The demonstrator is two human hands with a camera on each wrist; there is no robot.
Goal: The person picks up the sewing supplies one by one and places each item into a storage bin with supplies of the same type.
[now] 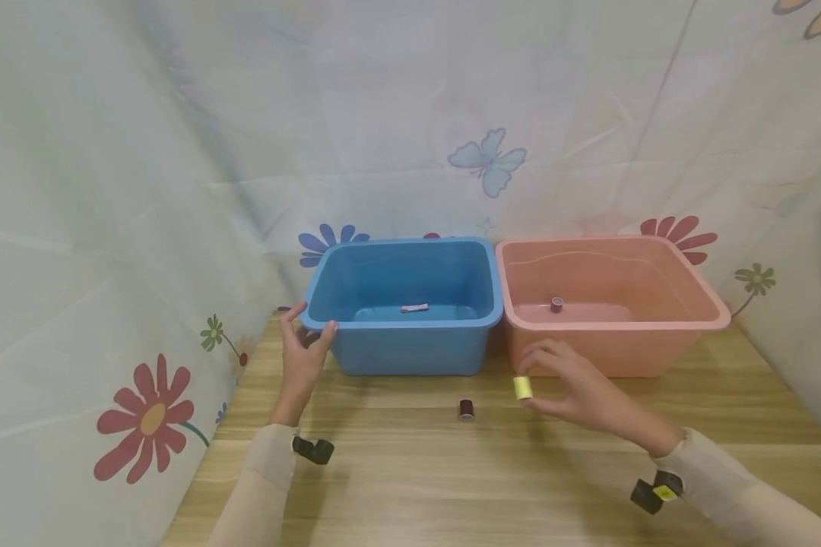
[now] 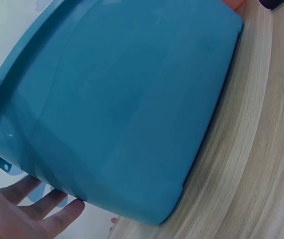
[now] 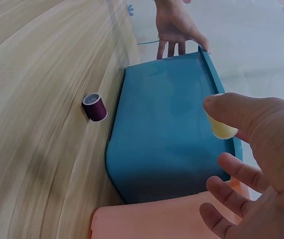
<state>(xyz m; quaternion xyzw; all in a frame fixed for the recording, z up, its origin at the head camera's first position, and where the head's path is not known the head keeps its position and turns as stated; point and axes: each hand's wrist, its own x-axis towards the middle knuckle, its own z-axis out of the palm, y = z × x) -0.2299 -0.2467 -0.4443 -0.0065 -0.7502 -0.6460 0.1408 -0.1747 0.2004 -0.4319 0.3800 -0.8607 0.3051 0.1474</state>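
Observation:
My right hand point(image 1: 581, 391) pinches a yellow thread spool point(image 1: 523, 387) between thumb and fingers, in front of the pink bin point(image 1: 609, 353) and above the table. In the right wrist view the thumb covers part of that spool. With its thumb at the front rim and its fingers along the side, my left hand point(image 1: 301, 365) holds the near left corner of the blue bin point(image 1: 410, 349). A dark maroon thread spool point(image 1: 467, 410) stands on the table before the bins. Another dark spool point(image 1: 557, 305) lies inside the pink bin.
A small pale pink and white object point(image 1: 414, 308) lies on the blue bin's floor. Both bins stand side by side on a wood-grain table point(image 1: 397, 479). Behind and beside them hangs a white curtain point(image 1: 383, 114) printed with flowers and butterflies.

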